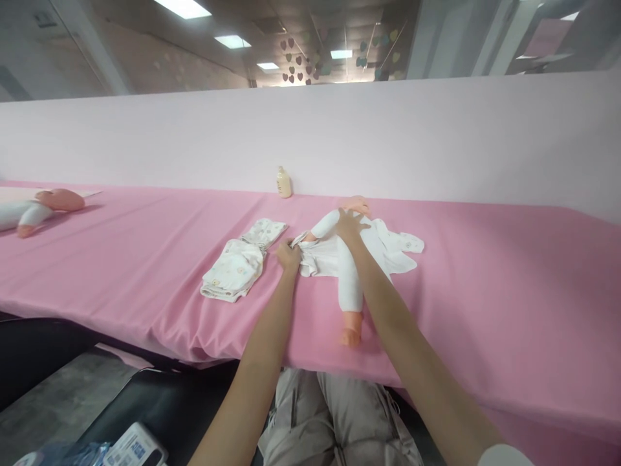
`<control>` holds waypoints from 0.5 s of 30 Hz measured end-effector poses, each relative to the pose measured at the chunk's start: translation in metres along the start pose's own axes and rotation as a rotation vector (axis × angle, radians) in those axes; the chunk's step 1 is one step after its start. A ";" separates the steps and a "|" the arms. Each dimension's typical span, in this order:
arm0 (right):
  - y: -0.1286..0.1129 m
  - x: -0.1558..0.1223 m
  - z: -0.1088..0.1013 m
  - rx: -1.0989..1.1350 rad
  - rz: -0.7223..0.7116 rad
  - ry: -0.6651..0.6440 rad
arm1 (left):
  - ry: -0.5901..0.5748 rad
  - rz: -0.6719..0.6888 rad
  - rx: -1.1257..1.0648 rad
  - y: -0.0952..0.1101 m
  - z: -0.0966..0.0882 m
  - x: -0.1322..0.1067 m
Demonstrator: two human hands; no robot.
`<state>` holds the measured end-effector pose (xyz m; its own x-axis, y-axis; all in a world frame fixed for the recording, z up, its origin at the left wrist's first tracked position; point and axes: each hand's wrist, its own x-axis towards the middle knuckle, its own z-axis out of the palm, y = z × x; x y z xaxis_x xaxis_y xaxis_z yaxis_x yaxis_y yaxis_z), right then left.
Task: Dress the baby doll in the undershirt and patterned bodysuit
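A baby doll (350, 285) in a white body covering lies on the pink-covered table, its head away from me and one foot toward the edge. Spread under and around it is a white baby shirt (402, 259), one sleeve reaching to the right. My left hand (290, 255) is closed on the shirt's bunched left part, close to the doll's hand. On the doll's upper body my right hand (350, 223) lies flat with its fingers apart, partly hiding the chest and head.
Folded patterned baby clothes (235, 268) lie left of my left hand. A pump bottle (284, 183) stands against the white partition (310, 139). Another doll (61, 199) lies at the far left. Black chairs (169, 401) are below the table's front edge, with a white labelled item (134, 446).
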<state>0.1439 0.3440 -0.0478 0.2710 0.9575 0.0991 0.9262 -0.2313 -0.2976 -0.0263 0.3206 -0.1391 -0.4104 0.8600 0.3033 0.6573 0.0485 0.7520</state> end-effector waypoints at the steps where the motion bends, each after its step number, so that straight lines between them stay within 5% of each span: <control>1: 0.001 -0.001 -0.002 0.015 0.000 -0.003 | -0.003 -0.001 0.001 0.000 0.000 0.000; 10: 0.018 0.001 -0.025 0.171 0.010 -0.001 | -0.027 -0.002 0.069 0.002 -0.002 0.002; 15: 0.010 -0.006 -0.016 0.073 -0.027 -0.022 | 0.001 0.380 0.172 0.025 -0.001 -0.018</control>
<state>0.1560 0.3330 -0.0364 0.2393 0.9670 0.0874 0.9115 -0.1927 -0.3633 -0.0029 0.3060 -0.1255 -0.1188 0.8328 0.5407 0.8580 -0.1879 0.4780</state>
